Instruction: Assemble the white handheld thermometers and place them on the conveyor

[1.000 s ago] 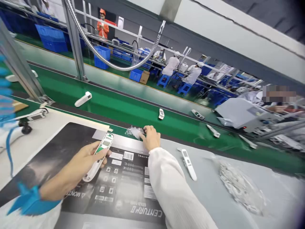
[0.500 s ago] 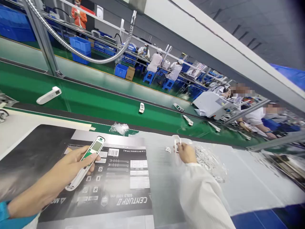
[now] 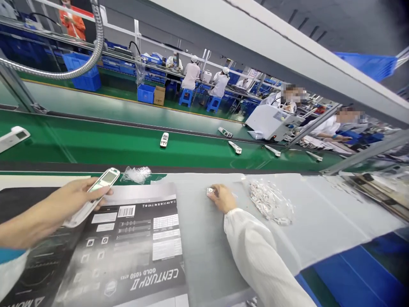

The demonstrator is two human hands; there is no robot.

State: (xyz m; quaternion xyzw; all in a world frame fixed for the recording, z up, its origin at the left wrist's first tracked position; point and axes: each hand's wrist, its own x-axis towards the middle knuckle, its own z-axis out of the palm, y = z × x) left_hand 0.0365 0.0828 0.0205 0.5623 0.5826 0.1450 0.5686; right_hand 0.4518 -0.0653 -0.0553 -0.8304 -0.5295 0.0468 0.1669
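My left hand is closed around a long white device housing with a small grey screen, held tilted above a black printed cardboard sheet. On the grey mat, my right hand pinches a small white part between thumb and fingertips. To the right of that hand lies a clear plastic bag full of small white parts. A crumpled piece of clear plastic sits behind the cardboard.
A green conveyor belt crosses beyond the mat, carrying several white device housings, one near its middle. A white machine stands behind it. Several people sit at a far bench. A metal post rises at the left.
The view has turned to the right. My right hand no longer holds the white cover seen earlier and is now on the small white part. My left hand still holds the housing.
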